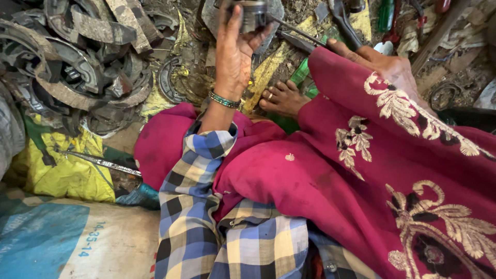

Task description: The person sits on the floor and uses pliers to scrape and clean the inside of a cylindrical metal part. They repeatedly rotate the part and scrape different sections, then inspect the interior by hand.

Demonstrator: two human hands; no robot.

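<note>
Underfoot, worn brake shoes (77,72) litter grimy ground beside yellow sacking (67,173).

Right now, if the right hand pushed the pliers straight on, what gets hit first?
Probably the dark round metal part in the left hand. The right hand holds pliers whose thin tips already reach that part's side; depth is uncertain.

The person wore a blue, yellow, white and black checked cotton shirt sleeve (206,170) beneath a magenta cloth drape embroidered with gold floral motifs (361,155), a green beaded bangle (224,99) above that sleeve's cuff, and a toe ring (269,96) beside the drape.
</note>
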